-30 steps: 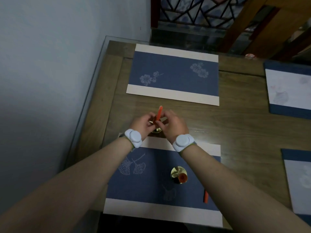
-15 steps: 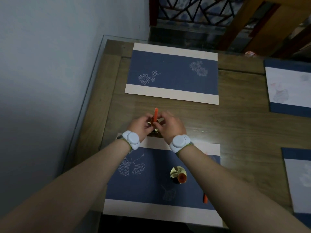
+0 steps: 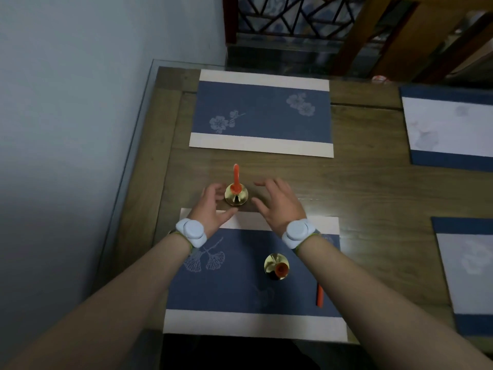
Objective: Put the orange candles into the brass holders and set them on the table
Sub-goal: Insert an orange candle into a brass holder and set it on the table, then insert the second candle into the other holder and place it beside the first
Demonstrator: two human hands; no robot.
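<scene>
An orange candle (image 3: pixel 235 176) stands upright in a brass holder (image 3: pixel 236 198) on the bare wood between two placemats. My left hand (image 3: pixel 213 206) is just left of the holder, fingers apart, holding nothing. My right hand (image 3: pixel 277 204) is just right of it, also spread and apart from the holder. Nearer to me, a second brass holder (image 3: pixel 272 264) with an orange candle (image 3: pixel 281 268) in it stands on the blue placemat (image 3: pixel 240 287). A loose orange candle (image 3: pixel 319 296) lies at that placemat's right edge, partly hidden by my right forearm.
The wooden table (image 3: pixel 373 188) has a glass top and meets a pale wall on the left. Another blue placemat (image 3: pixel 262 113) lies at the far side, and two more (image 3: pixel 450 129) at the right. Wooden furniture stands behind the table.
Both hands held the candle and holder together a second ago. They have let go and drawn apart, and the candle now stands upright in its holder on the table.
</scene>
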